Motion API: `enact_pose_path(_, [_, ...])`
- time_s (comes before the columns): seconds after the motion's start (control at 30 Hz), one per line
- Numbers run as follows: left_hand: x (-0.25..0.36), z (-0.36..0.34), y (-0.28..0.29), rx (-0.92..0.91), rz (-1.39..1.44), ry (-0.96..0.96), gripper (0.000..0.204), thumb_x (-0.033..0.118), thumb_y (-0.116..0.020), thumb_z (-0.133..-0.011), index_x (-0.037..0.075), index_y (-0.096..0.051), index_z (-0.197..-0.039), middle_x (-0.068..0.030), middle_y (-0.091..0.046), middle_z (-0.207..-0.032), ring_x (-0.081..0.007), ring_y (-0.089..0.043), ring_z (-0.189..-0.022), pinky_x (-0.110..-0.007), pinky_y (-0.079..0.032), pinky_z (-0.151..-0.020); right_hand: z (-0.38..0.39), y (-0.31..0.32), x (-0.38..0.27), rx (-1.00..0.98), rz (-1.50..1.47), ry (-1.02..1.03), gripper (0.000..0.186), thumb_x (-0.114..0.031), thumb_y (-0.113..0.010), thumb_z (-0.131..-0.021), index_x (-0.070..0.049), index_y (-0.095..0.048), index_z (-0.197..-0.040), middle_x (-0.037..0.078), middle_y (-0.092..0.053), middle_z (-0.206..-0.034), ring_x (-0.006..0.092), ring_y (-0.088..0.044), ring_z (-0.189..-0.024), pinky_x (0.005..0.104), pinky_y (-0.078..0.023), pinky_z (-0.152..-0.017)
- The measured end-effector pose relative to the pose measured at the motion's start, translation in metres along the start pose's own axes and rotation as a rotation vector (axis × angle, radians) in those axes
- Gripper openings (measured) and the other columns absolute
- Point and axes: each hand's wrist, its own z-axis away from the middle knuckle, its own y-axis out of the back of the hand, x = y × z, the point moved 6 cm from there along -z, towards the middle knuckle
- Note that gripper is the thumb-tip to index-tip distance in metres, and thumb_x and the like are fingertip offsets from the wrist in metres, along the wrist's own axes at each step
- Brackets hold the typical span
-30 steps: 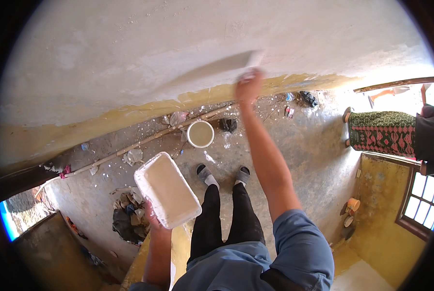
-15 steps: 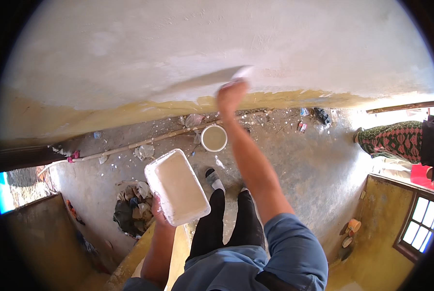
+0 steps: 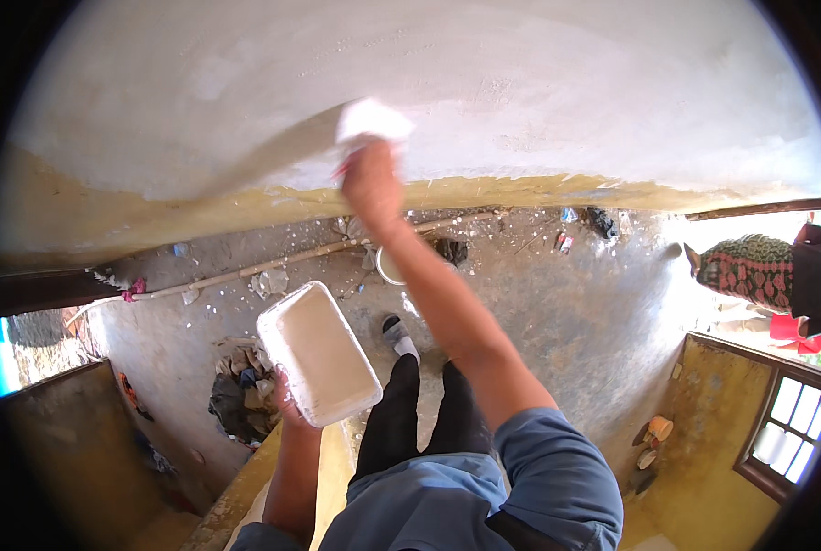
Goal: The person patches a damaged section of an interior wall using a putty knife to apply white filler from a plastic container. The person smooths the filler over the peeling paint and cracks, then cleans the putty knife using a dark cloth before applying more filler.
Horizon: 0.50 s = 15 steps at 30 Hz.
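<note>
My left hand (image 3: 287, 395) grips the edge of a white rectangular tray (image 3: 366, 397) coated with paint and holding a pale, off-white paint. In my right hand (image 3: 372, 184), raised at the wall, is a wide paintbrush (image 3: 374, 121) with a white-covered head and a bit of red by my fingers. Motion blurs it, so I cannot tell its exact outline or whether it touches the wall. The wall (image 3: 520, 83) is whitish above, with a bare yellow band along its bottom. Partly behind my right forearm, a round white bucket (image 3: 387, 268) stands on the floor.
A long wooden pole (image 3: 245, 277) lies along the wall's foot among scraps and white spatters. A heap of rags (image 3: 240, 399) is at left. At right stands a person in a patterned garment (image 3: 750, 273). Near the barred window (image 3: 791, 427) lies an orange container (image 3: 660, 428).
My right hand has swept left along the wall, and the paintbrush has turned so its broad side shows. The tray has shifted slightly left. The person at right has moved a little.
</note>
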Motion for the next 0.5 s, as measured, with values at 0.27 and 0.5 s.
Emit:
enact_pose_path(0.27, [0.003,0.006,0.008,-0.018,-0.005,-0.029,0.064,0.036,-0.057,-0.086,0.006,-0.035,-0.138,-0.0125,-0.046,-0.134,-0.0298,-0.046,-0.122,-0.046,-0.036,-0.103,0.009,0.07,0.038,0.412,-0.127,-0.593,0.024,0.0,-0.044,-0.082,0.003,-0.041,-0.105,0.013,-0.045,-0.088,0.0194,-0.045,-0.077,0.038,-0.041,-0.064])
enact_pose_path(0.5, [0.008,0.008,-0.022,-0.058,0.028,-0.006,0.065,0.037,-0.057,-0.087,0.004,-0.034,-0.138,-0.0138,-0.048,-0.132,-0.0301,-0.048,-0.119,-0.047,-0.037,-0.102,0.09,-0.05,-0.043,-0.622,-0.194,-0.017,0.033,-0.005,-0.052,-0.078,-0.009,-0.051,-0.112,0.019,-0.056,-0.097,0.0383,-0.055,-0.1,0.0439,-0.045,-0.09])
